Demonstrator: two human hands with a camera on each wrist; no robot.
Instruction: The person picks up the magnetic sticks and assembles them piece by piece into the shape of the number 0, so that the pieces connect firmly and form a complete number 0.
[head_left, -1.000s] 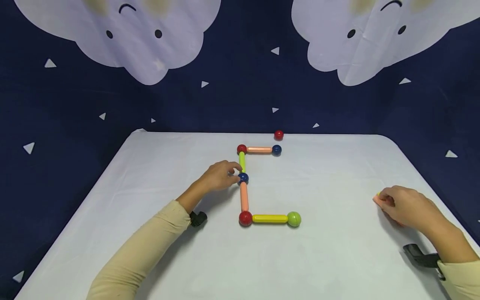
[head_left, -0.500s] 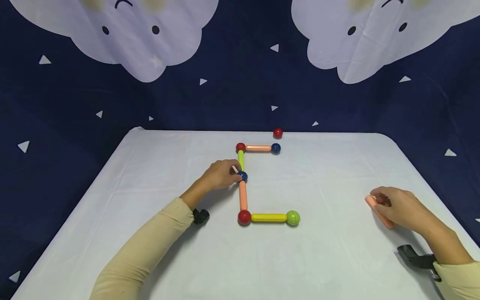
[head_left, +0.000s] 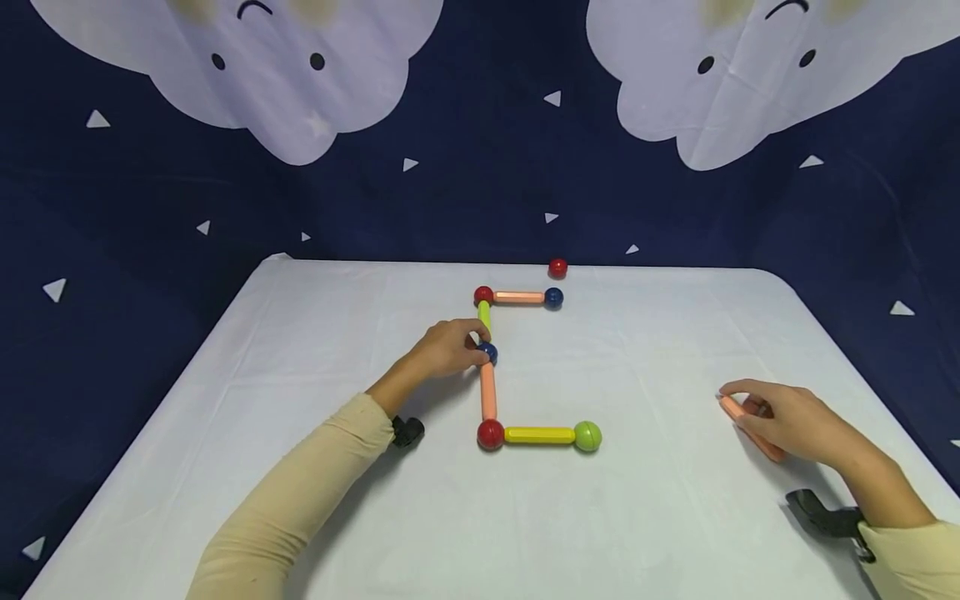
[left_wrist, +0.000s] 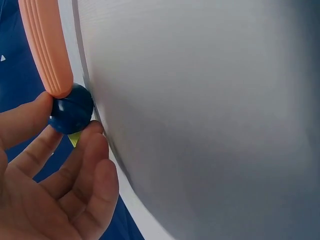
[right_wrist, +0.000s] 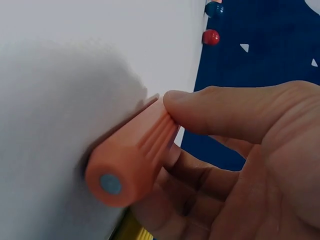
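Observation:
On the white table (head_left: 660, 517) lies a chain of rods and balls: a red ball (head_left: 483, 295), an orange rod (head_left: 519, 297), a blue ball (head_left: 553, 297), a green rod (head_left: 484, 315), a middle blue ball (head_left: 489, 353), an orange rod (head_left: 488, 392), a red ball (head_left: 491, 434), a yellow rod (head_left: 538, 434) and a green ball (head_left: 587, 436). My left hand (head_left: 474, 350) pinches the middle blue ball (left_wrist: 72, 109) between thumb and fingers. At the right, my right hand (head_left: 738, 404) grips a loose orange rod (right_wrist: 132, 162), low over the table. A bit of yellow (right_wrist: 131, 232) shows under those fingers.
A loose red ball (head_left: 557, 267) sits at the table's far edge. A dark blue backdrop (head_left: 480, 192) with white clouds hangs behind. Black wrist mounts (head_left: 408, 431) ride near both sleeves.
My right hand has moved left with the orange rod, now showing more of it. My left hand has stayed on the middle blue ball.

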